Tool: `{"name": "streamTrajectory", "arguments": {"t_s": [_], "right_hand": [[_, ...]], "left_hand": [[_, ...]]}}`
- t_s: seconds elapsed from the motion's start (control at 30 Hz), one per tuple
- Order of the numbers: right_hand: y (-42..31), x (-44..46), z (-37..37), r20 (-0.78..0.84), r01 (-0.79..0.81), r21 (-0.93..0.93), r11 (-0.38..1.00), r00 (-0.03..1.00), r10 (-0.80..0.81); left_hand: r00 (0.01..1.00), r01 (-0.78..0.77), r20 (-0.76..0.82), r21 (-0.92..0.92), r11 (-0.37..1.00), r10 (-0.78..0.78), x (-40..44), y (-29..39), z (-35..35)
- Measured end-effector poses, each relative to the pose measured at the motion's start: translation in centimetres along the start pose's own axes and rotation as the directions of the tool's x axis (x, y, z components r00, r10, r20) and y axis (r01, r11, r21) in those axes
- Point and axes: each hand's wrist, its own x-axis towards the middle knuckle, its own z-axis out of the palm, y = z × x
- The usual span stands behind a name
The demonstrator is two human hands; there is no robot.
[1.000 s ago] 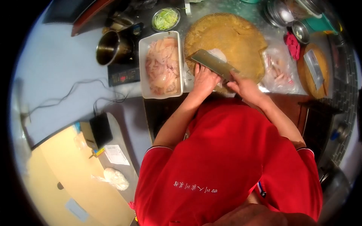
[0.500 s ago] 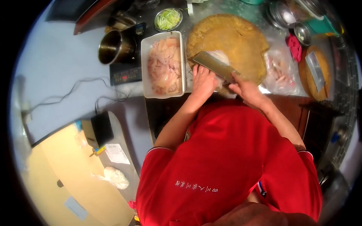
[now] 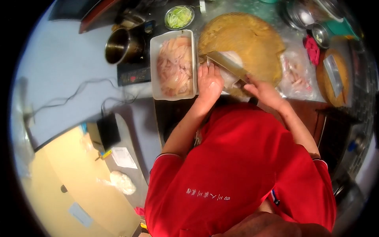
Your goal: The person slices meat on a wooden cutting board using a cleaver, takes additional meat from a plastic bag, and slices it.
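My right hand (image 3: 262, 91) is wrapped round the handle of a wide-bladed cleaver (image 3: 227, 65). The blade lies slantwise over the near left part of a round wooden chopping board (image 3: 252, 43). Pale raw meat (image 3: 232, 58) shows just beyond the blade, and more pale meat (image 3: 228, 78) shows on its near side. At the board's left edge, my left hand (image 3: 210, 82) rests with fingers stretched forward, close to the blade's tip end. Whether its fingertips touch the meat is hard to make out. Left of that hand stands a white plastic tub (image 3: 194, 65) holding sliced raw meat (image 3: 173, 65).
A bowl of shredded green vegetable (image 3: 178, 17) sits behind the tub. Left are a metal pot (image 3: 117, 46) and a black cooker (image 3: 134, 75). To the right lie a plastic bag of meat (image 3: 296, 75), a pink cloth (image 3: 312, 49) and another knife (image 3: 333, 75) on a smaller board (image 3: 342, 67).
My left hand has shifted slightly left along the blade, away from the meat, and its fingers lie straighter. The cleaver stays in my right hand; the whole view has shifted slightly.
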Motion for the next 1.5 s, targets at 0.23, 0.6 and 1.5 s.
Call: {"name": "streamTrajectory", "arguments": {"t_s": [0.23, 0.6, 1.5], "right_hand": [[0.1, 0.1, -1.1, 0.002, -0.031, 0.089, 0.996, 1.0, 0.03], [-1.1, 0.1, -1.8, 0.06, -0.189, 0.224, 0.956, 0.982, 0.18], [-1.0, 0.6, 2.3, -0.039, 0.054, -0.213, 0.976, 0.997, -0.064]], "left_hand": [[0.995, 0.096, -0.01, -0.074, 0.993, -0.097, -1.1, 0.8, 0.1], [0.999, -0.054, -0.026, -0.304, 0.951, 0.048, -0.8, 0.5, 1.8], [1.0, 0.01, 0.024, -0.29, 0.957, -0.003, 0.1, 1.0, 1.4]]}}
